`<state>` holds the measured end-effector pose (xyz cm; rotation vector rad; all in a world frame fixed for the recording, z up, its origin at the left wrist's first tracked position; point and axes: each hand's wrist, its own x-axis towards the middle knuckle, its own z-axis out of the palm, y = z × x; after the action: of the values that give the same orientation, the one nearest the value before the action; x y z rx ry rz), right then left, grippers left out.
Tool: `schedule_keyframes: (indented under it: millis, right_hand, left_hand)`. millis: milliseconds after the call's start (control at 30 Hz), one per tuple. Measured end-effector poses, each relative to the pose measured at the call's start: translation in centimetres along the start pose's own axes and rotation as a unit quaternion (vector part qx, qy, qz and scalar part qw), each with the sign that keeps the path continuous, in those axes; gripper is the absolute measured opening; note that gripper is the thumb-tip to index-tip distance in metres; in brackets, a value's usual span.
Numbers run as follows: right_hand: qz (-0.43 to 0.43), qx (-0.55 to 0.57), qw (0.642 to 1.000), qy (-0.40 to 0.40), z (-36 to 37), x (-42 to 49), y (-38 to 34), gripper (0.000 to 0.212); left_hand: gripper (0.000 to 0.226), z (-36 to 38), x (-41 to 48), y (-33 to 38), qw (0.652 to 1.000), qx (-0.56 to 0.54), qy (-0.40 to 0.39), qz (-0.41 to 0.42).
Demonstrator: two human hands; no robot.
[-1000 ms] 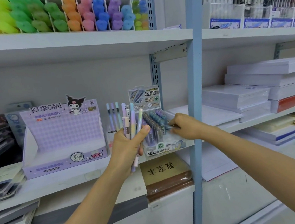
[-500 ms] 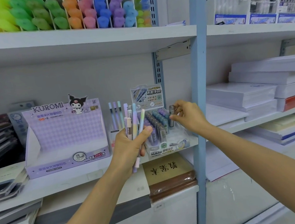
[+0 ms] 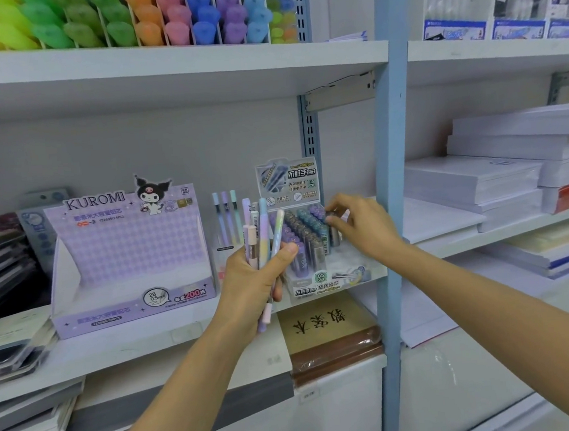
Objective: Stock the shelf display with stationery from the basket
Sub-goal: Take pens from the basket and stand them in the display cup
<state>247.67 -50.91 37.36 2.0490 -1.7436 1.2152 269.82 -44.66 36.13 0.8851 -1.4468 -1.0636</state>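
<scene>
Pinching upright lead tube (image 3: 333,232) in right hand (image 3: 363,230) grip, at refill display's (image 3: 320,286) right row; clutching pastel pens (image 3: 264,248) in left hand (image 3: 251,287), just left.

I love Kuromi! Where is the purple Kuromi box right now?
In the head view, the Kuromi display box stands on the middle shelf, left of centre, beside the left hand gripping a bunch of pastel pens.
</scene>
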Motion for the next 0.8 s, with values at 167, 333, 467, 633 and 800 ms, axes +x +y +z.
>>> schedule_keyframes:
  millis: [167,333,467,633,800]
  right_hand:
    - [0.019,-0.01,1.0,-0.014,0.1,-0.1,0.1,0.019]
    - [0.038,0.284,0.958,-0.011,-1.9,-0.2,-3.0,0.021]
    - [0.039,0.472,0.857,-0.204,-3.0,-0.7,-6.9,0.029]
    - [0.026,0.524,0.832,-0.182,-3.1,-0.9,-8.9,0.009]
    - [0.063,0.573,0.812,-0.094,-4.3,-0.5,-8.8,0.008]
  left_hand:
    - [0.023,-0.4,-0.1,-0.1,1.0,-0.013,-0.006,0.004]
    - [0.03,-0.7,-0.4,0.4,0.999,-0.016,-0.027,0.013]
    - [0.033,-0.9,-0.9,0.9,0.999,-0.013,-0.044,0.012]
    - [0.045,-2.6,-1.5,1.7,0.99,-0.1,-0.092,-0.035]
    - [0.047,-6.0,-2.1,1.9,0.988,-0.119,-0.082,-0.054]
